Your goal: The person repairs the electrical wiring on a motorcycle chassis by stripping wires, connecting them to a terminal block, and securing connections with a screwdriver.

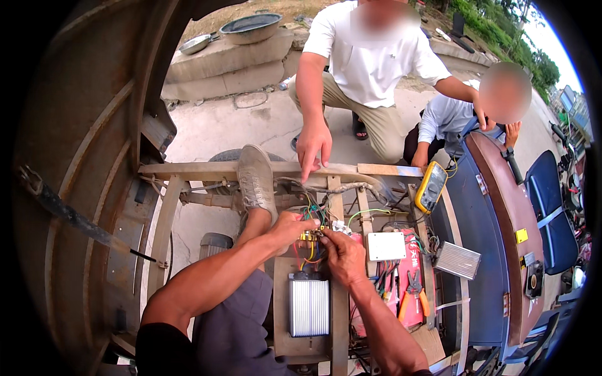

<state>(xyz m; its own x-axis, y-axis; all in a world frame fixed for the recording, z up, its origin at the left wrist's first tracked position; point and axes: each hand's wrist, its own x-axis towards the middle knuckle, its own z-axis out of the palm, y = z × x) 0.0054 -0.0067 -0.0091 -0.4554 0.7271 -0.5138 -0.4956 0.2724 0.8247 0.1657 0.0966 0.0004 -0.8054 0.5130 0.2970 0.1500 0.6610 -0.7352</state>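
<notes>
- Your left hand point(292, 229) and right hand point(346, 255): each grip is pinched nearly closed on the connector block point(309, 235); exact contact is hidden by fingers.
- Block sits between your fingertips, beyond the near finned box point(308, 307); held from both sides, probably to steady it among loose wires point(312, 252).
- Multimeter point(431, 187) tilts by the frame point(213, 170), likely so its face stays readable.
- Pliers point(414, 296) lie on the red case point(411, 254), likely for reach.
- Co-worker's hand point(313, 149) points at wires, apart from yours.
- Count: one block, one multimeter, one orange-handled pliers, one white box point(386, 246), two finned boxes, two co-workers.
</notes>
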